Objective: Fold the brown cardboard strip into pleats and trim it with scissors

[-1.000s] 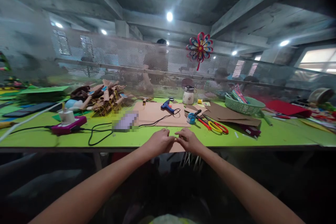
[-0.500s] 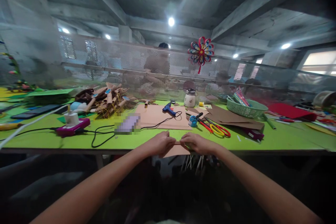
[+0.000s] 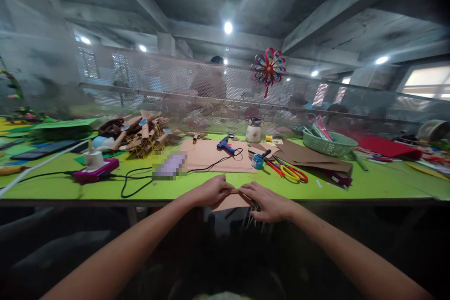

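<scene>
A sheet of brown paper [image 3: 232, 203] hangs over the table's front edge, its upper edge looking folded or rolled. My left hand [image 3: 215, 192] pinches that edge from the left, fingers closed. From the right, my right hand [image 3: 267, 200] holds the same edge under bent fingers, while its thumb is lowered and spread away from them. Beyond my hands, a blue glue gun [image 3: 225, 145] lies on a stack of brown card sheets [image 3: 207, 159]. A small blue jar [image 3: 258, 161] with a dark stick across its top stands just right of the stack.
Red-and-yellow-handled scissors [image 3: 290, 173] lie right of the jar, near a green basket [image 3: 328, 145]. At left are a purple power strip [image 3: 94, 171], black cables and a pile of brown paper rolls [image 3: 144, 136]. Behind a mesh screen [image 3: 154, 89] sits a person [image 3: 209, 86].
My right hand has shifted slightly, its thumb dropping away from the fingers. My left hand stays on the paper's edge. The whole view has moved a little.
</scene>
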{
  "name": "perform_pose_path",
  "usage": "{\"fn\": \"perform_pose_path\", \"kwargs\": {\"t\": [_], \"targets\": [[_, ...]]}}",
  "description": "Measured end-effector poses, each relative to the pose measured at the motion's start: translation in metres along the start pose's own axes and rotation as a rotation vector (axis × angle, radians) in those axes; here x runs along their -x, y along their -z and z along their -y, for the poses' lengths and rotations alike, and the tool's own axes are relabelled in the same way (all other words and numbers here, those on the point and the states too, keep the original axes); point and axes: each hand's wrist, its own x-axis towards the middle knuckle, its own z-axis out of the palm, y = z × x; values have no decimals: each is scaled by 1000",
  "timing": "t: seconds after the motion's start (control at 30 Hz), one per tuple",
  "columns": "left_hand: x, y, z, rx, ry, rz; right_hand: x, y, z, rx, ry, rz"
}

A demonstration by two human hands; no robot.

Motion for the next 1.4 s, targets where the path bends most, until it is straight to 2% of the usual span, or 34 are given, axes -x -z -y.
{"fn": "perform_pose_path", "kwargs": {"t": [0.1,0.3,0.5,0.63,0.73,0.8,0.87,0.93,1.0,1.07,1.13,1.3,1.4], "targets": [[0,-1,1,5,11,8,3,-14,-1,45,-9,-76],[2,-2,2,60,44,-2,-10,-42,-7,93,-44,-334],[0,6,6,160,60,32,-20,-47,-13,-62,-28,-470],[4,15,9,413,168,17,-26,-45,-17,-80,-40,-475],[14,24,5,674,301,-45,-30,-45,-20,-133,-100,-543],[20,27,0,809,316,-85,-30,-43,-20,-213,-182,-603],[23,28,-5,840,267,-107,-29,-38,-18,-314,-254,-634],[23,24,-8,759,241,-178,-27,-30,-14,-389,-273,-630],[19,18,-9,685,273,-276,-25,-21,-9,-419,-256,-609],[14,12,-9,702,322,-332,-24,-13,-6,-431,-240,-582],[11,10,-10,769,343,-321,-24,-9,-5,-507,-258,-548],[11,16,-22,970,387,-336,-26,-7,-6,-867,-298,-489],[12,15,-28,1031,415,-369,-28,-5,-2,-942,-339,-457]]}}
